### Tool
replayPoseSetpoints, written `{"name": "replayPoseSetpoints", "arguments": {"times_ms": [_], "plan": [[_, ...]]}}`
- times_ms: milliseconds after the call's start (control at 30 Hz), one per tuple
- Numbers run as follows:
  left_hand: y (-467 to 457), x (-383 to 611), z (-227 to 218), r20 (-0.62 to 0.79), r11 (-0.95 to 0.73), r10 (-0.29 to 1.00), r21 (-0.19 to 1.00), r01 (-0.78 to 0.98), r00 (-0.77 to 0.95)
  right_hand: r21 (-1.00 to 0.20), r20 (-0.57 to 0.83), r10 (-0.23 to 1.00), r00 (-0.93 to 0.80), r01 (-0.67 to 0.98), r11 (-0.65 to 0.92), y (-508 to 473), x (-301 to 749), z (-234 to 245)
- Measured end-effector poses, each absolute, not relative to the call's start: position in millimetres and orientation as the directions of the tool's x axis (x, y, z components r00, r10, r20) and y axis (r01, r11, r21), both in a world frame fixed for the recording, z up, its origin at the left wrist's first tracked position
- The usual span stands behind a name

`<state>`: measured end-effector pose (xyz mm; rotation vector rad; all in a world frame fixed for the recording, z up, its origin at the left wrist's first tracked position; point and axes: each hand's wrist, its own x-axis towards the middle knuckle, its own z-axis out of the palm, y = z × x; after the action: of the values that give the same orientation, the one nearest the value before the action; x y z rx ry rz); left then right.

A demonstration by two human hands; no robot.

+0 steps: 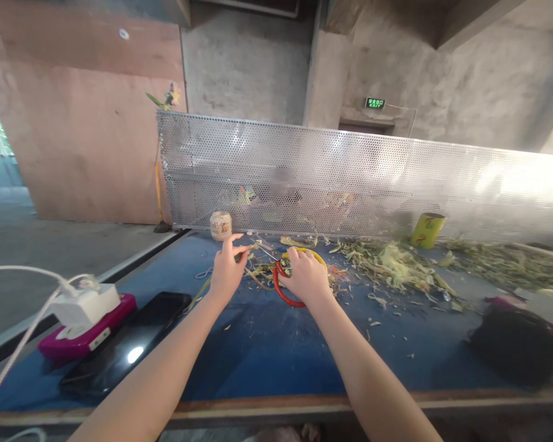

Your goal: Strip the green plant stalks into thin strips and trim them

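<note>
My right hand (pixel 306 274) is closed around the red handles of a pair of scissors (pixel 289 299), whose metal blades point up and left. Near the blade tips, the fingertips of my left hand (pixel 228 270) pinch together on what looks like a thin, dried plant strip (pixel 253 247), mostly hidden by the fingers. Below and between both hands lie scraps of dried plant matter (pixel 262 270). A yellow ring-shaped thing (pixel 320 256) sits just behind my right hand and is partly covered by it. A long greenish strip (pixel 201 290) passes behind my left wrist.
A jar (pixel 220 226) and a yellow-green can (pixel 428 231) stand along the perforated metal screen (pixel 276 166). Dried husks (pixel 396 264) are heaped on the right of the blue tabletop (pixel 267 362). At left are a phone (pixel 124 344) and a magenta power strip (pixel 87 334) with cables.
</note>
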<state>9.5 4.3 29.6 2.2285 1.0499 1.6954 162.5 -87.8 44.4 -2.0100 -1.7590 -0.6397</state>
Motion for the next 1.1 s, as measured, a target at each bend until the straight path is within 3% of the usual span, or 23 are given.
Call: {"name": "replayPoseSetpoints", "arguments": {"times_ms": [233, 333, 467, 567, 733, 933, 1100], "plan": [[2.9, 10.6, 29.2, 0.762, -0.719, 0.633, 0.511, 0.471, 0.138, 0.010, 0.524, 0.841, 0.138, 0.986, -0.168, -88.4, 160.1, 46.6], [2.0, 11.7, 27.4, 0.741, -0.702, 0.659, 0.543, 0.460, 0.130, -0.104, 0.468, 0.838, 0.281, 0.959, -0.263, -85.3, 166.4, 47.1], [1.6, 13.0, 26.0, 0.710, -0.679, 0.696, 0.602, 0.421, 0.107, -0.330, 0.311, 0.729, 0.610, 0.788, -0.519, -81.0, 190.9, 44.9], [1.9, 13.6, 25.5, 0.686, -0.662, 0.721, 0.637, 0.395, 0.100, -0.331, 0.246, 0.710, 0.659, 0.746, -0.578, -79.0, 208.7, 42.5], [3.3, 12.6, 24.3, 0.691, -0.668, 0.714, 0.627, 0.401, 0.110, -0.269, 0.306, 0.837, 0.454, 0.884, -0.381, -76.9, 209.3, 41.7], [3.9, 8.5, 28.3, 0.729, -0.685, 0.657, 0.472, 0.554, 0.192, -0.223, 0.516, 0.839, 0.171, 0.973, -0.061, -85.0, 196.9, 44.6], [6.8, 5.9, 30.1, 0.730, -0.708, 0.645, 0.459, 0.536, 0.226, -0.174, 0.467, 0.884, 0.015, 0.982, 0.075, -89.0, 193.7, 46.0]]}}
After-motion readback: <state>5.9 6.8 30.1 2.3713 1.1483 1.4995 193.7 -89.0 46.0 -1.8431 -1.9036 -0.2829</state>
